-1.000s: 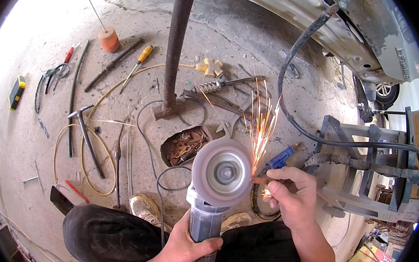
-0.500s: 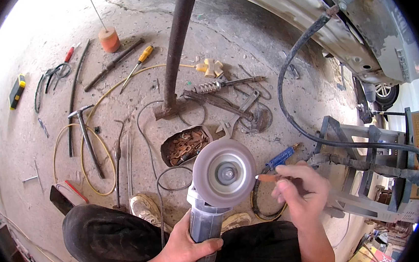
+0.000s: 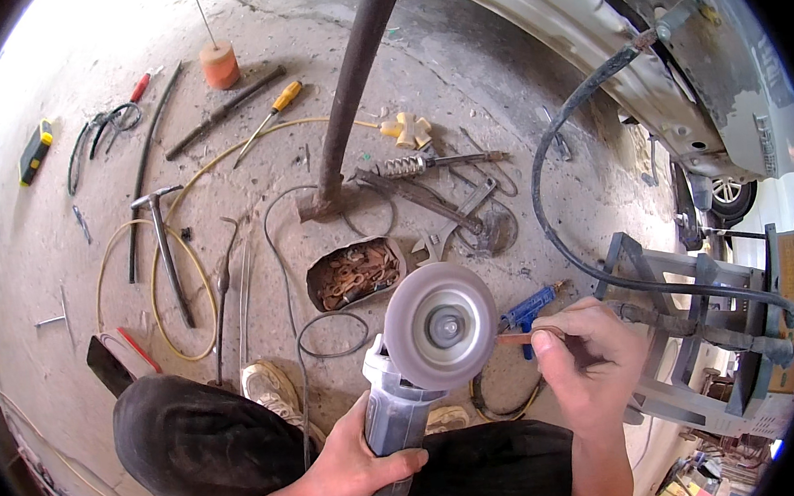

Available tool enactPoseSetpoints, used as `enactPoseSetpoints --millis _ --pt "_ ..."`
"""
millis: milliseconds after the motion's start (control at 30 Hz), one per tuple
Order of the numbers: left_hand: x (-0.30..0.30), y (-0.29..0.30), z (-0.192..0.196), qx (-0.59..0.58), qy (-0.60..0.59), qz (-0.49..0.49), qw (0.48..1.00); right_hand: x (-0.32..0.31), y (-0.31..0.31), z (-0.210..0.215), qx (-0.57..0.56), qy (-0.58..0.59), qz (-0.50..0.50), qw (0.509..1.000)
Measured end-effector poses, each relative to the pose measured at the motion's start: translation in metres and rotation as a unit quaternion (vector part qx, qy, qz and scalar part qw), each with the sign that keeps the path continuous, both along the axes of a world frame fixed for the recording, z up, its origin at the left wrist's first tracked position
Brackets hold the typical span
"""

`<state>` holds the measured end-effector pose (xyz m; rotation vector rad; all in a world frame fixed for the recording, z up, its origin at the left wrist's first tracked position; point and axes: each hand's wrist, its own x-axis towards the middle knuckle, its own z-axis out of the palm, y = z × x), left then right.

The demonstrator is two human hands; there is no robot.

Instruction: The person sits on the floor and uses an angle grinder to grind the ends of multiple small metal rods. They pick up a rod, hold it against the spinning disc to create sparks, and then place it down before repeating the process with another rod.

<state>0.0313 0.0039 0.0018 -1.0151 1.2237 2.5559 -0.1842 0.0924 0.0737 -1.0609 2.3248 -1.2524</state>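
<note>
My left hand (image 3: 366,465) is wrapped round the dark body of an angle grinder (image 3: 397,427), held upright above my lap. The grinder's round disc (image 3: 411,340) faces up toward me; whether it is spinning I cannot tell. My right hand (image 3: 594,354) pinches a short, thin reddish-brown rod (image 3: 514,338) between thumb and fingers. Its tip lies at the disc's right edge, touching or very close to it. The rod's other end is hidden in my fingers. Just left of the disc sits a cut-open container (image 3: 327,302) of rusty metal pieces (image 3: 359,275).
An adjustable wrench (image 3: 458,220), a hammer (image 3: 167,257), a screwdriver (image 3: 266,123) and a yellow cable (image 3: 159,327) lie on the concrete floor. A rusty upright pole (image 3: 354,93) stands ahead. At right are a black hose (image 3: 538,181), a grey metal frame (image 3: 663,255) and a vehicle body (image 3: 629,62).
The grinder has shifted slightly right. My right hand has moved a little right and up, and the rod, tilted before, now lies nearly level with its tip at the disc's edge.
</note>
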Motion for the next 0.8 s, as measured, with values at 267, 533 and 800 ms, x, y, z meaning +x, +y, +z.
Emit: enactPoseSetpoints --millis 267,533,800 --pt "0.0002 -0.0013 0.0011 -0.003 0.003 -0.007 1.0 -0.0001 -0.0035 0.0006 0.012 -0.005 0.005 1.0" --pt "-0.0001 -0.0018 0.0027 0.009 0.009 0.002 1.0 0.0009 -0.0061 0.0009 0.003 -0.01 0.006 1.0" --pt "0.0007 -0.0003 0.0013 0.008 0.003 0.0 1.0 0.0016 -0.0068 -0.0024 -0.009 0.0 0.006 1.0"
